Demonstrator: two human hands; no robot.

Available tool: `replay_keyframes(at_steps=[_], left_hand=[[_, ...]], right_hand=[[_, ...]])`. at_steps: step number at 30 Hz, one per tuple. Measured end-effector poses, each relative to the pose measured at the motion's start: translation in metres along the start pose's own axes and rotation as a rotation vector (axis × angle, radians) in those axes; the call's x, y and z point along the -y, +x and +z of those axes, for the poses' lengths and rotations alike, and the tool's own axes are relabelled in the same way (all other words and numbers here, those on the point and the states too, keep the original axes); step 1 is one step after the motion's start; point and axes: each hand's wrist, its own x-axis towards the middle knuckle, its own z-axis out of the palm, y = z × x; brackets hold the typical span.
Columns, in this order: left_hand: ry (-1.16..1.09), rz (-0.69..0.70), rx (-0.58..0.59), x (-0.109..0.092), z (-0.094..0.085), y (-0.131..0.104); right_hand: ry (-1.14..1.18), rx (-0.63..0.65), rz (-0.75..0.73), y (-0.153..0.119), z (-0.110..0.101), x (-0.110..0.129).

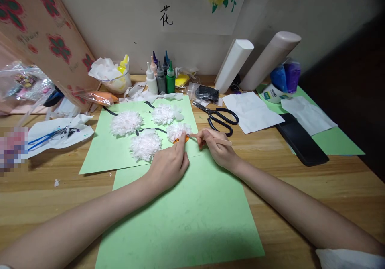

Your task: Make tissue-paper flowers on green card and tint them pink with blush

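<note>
Wood-grained surface carries a green sheet. Half-open, the left hand fingertip-presses a tissue flower near frame centre; the right hand pinches a slim stick. The flower looks light, crushable, best held low.

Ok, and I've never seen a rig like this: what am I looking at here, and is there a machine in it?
No machine: these are a person's bare hands, seen by one camera worn on the head, looking forward and down. There is just this one picture. On the wooden table lie two overlapping green sheets; the upper one bears four fluffy white flowers. The left hand touches the rightmost flower with a finger. The right hand holds a thin stick, its tip beside that flower. Black-handled scissors lie to the right, and small bottles stand behind.
</note>
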Motion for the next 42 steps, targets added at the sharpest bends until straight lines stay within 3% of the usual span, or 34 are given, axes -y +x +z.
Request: replay_keyframes(at_steps=[7, 18, 26, 33, 37, 40, 42], left_hand=[[-0.013, -0.008, 0.008, 0.000, -0.001, 0.000], [-0.062, 0.017, -0.048, 0.003, 0.004, -0.002], [-0.240, -0.003, -0.033, 0.003, -0.006, -0.005], [-0.291, 0.036, -0.050, 0.004, -0.006, -0.010], [-0.270, 0.074, -0.035, 0.007, -0.002, -0.011], [-0.266, 0.100, -0.025, 0.009, 0.000, -0.011], [-0.252, 0.115, -0.024, 0.010, 0.001, -0.010]], right_hand=[[0.040, -0.007, 0.018, 0.000, 0.002, 0.001], [0.018, -0.170, -0.141, -0.008, 0.001, -0.001], [0.019, -0.192, 0.032, -0.002, 0.002, 0.007], [0.027, -0.134, 0.019, -0.004, 0.007, 0.005], [-0.167, -0.108, -0.054, 0.002, 0.002, 0.010], [-0.384, 0.010, -0.225, 0.027, -0.001, 0.029], [-0.488, 0.171, -0.338, 0.052, 0.002, 0.049]])
